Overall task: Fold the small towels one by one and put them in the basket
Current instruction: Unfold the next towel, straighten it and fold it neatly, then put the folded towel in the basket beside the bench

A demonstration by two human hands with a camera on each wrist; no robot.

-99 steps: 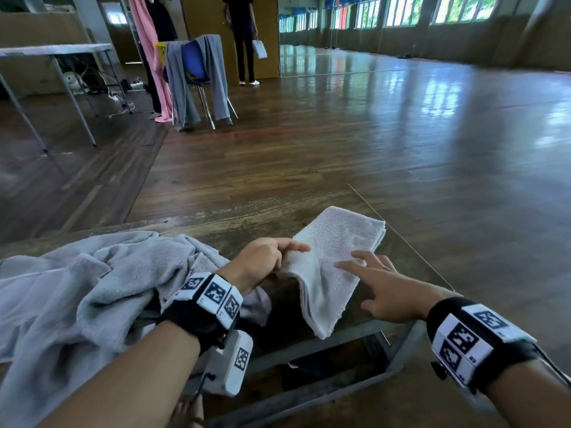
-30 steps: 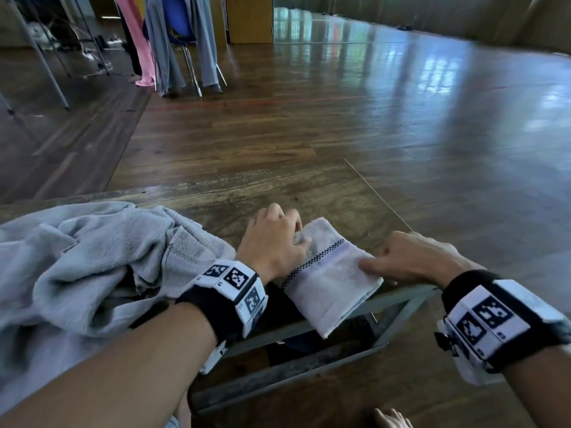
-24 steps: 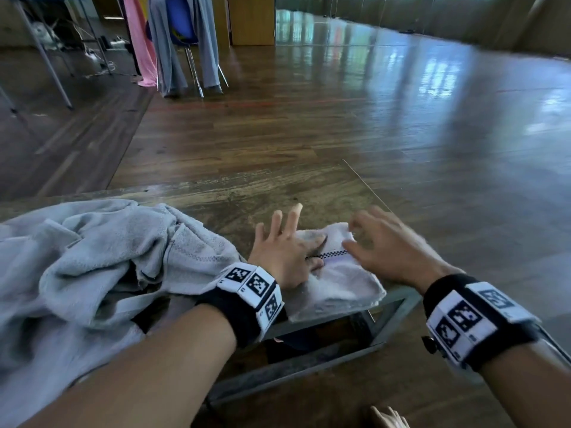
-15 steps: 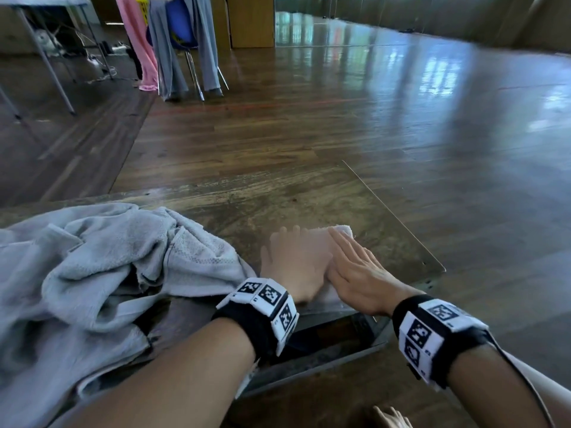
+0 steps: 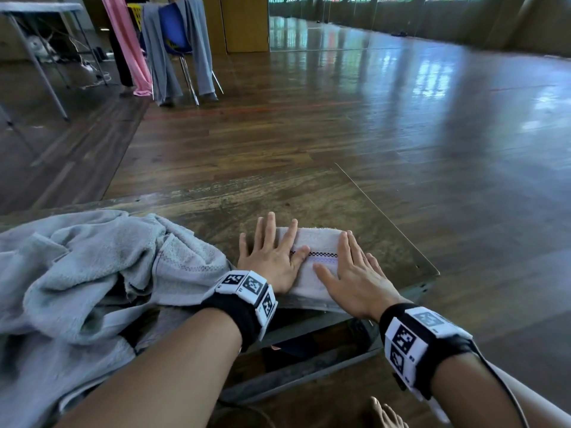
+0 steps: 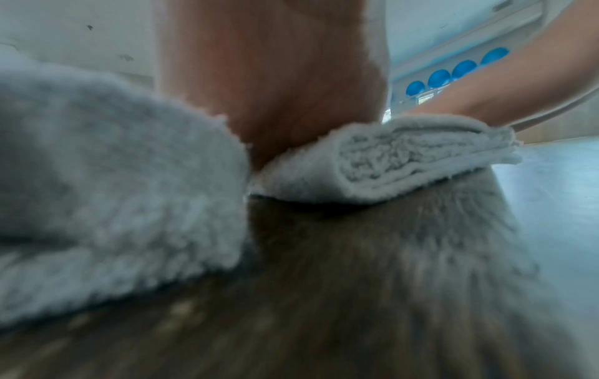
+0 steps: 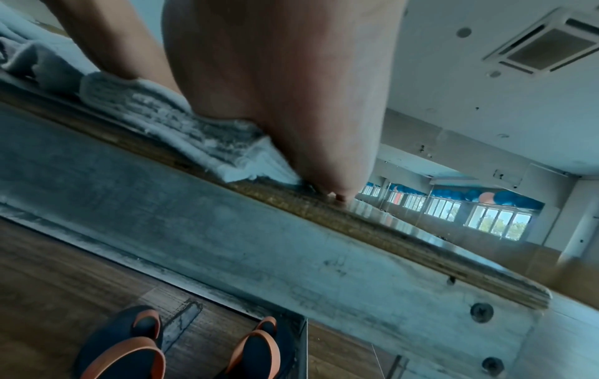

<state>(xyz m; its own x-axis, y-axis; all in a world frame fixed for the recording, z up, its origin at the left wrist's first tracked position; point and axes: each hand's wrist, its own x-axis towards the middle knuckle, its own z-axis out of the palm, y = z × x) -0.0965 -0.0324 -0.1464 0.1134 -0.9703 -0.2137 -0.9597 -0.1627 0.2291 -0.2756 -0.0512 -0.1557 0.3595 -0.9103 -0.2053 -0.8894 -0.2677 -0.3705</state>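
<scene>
A small pale grey towel [image 5: 315,242], folded into a thick rectangle with a dark checked stripe, lies near the front right corner of the wooden table [image 5: 309,199]. My left hand [image 5: 272,248] lies flat on its left part, fingers straight and spread. My right hand [image 5: 349,267] presses flat on its right part, fingers together. The left wrist view shows the towel's stacked layers [image 6: 405,161] under the palm. In the right wrist view the folded towel [image 7: 181,128] sits at the table's front edge under my hand. No basket is in view.
A heap of unfolded grey towels [image 5: 86,273] covers the table's left side, touching my left forearm. The table's right edge [image 5: 386,217] runs close to the folded towel. Beyond stand a blue chair [image 5: 173,35] draped with cloths and another table [image 5: 37,13]. Feet in sandals [image 7: 129,353] show below.
The towel was folded smaller across the earlier frames. Both hands, close together on it half a second ago, have slid apart and now press it flat.
</scene>
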